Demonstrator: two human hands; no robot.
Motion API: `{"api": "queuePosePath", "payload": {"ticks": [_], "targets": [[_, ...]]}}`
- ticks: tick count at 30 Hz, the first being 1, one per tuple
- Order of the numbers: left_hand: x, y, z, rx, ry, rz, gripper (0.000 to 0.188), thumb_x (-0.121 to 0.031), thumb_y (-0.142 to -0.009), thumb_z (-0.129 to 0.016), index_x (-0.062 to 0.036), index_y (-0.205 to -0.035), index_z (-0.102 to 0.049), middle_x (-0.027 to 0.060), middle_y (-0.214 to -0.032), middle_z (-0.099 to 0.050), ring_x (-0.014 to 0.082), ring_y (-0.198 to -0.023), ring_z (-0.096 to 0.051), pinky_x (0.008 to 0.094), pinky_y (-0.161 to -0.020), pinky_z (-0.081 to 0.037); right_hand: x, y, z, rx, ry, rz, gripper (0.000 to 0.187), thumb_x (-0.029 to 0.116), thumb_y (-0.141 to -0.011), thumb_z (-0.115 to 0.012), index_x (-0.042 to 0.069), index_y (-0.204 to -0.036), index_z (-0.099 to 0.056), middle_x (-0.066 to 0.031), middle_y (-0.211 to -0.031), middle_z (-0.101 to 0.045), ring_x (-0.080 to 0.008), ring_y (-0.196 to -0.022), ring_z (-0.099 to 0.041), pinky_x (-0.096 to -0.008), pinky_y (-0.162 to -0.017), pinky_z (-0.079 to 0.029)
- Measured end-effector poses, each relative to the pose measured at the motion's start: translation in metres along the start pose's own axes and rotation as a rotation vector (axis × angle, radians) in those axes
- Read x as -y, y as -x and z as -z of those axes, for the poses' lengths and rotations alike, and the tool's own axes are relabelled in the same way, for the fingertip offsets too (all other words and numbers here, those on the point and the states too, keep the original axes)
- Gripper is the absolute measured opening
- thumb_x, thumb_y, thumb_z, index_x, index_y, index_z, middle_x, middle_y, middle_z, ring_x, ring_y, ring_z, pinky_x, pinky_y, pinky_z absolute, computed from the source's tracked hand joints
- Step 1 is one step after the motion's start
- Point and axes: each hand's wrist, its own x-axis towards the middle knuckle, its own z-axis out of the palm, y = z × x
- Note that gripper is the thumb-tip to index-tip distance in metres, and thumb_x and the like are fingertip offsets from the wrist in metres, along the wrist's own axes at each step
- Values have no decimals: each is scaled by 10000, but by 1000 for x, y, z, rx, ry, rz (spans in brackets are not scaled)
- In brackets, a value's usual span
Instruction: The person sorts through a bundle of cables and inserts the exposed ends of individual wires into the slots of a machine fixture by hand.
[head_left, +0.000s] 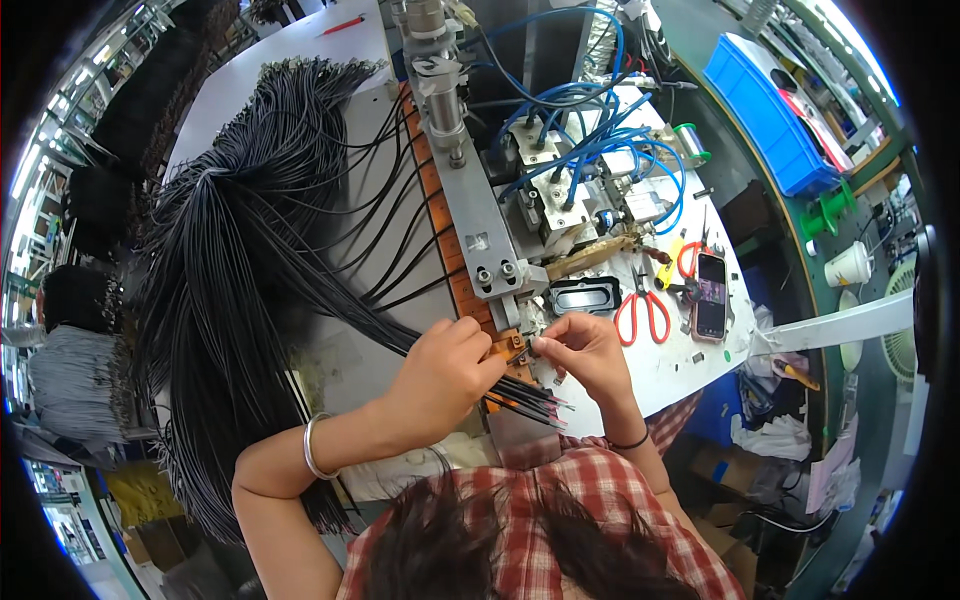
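Where the grey press ends nearest the person, both hands meet just below its foot; the left hand is curled into a loose fist with its fingers pressed down on a row of black wires, and the right hand pinches something small and pale between thumb and forefinger, too small to tell what; the two hands almost touch at the fingertips. The wires lie under the left hand, just below the press foot; their long axis runs from upper left to lower right, and their reddish tips point lower right, past the hand toward the person's checked shirt; to the left of the press they fan back into a thick black bundle spread over the table. Right of the press foot lie red scissors and a phone; blue hoses loop over the right side of the press.
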Motion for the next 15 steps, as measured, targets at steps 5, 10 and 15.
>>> {"api": "queuePosePath", "payload": {"ticks": [5, 10, 15], "targets": [[-3, -1, 5, -45, -38, 106, 221, -4, -559, -595, -52, -766, -533, 73, -707, -493, 267, -742, -481, 371, -662, -366, -4, -4, 1, 59, -31, -121, 81, 99, -868, -606, 34, -830, -575, 8, -652, -567, -30, -499, -471, -171, -437, -367], [-4, 3, -1, 77, -77, 101, 220, -6, -560, -597, -57, -763, -530, 68, -705, -494, 259, -732, -481, 368, -662, -362, 2, -7, 9, 136, 50, -241, 101, 132, -889, -578, 47, -842, -549, 29, -682, -551, -19, -516, -446, -175, -421, -343], [-4, 1, 2, 42, -117, 80, 238, -9, -556, -599, -55, -781, -538, 64, -713, -499, 253, -728, -483, 360, -659, -361, 2, 1, -3, -66, 222, -102, 119, 112, -861, -639, 15, -884, -575, 48, -647, -519, -3, -570, -471, -162, -487, -371]]}}
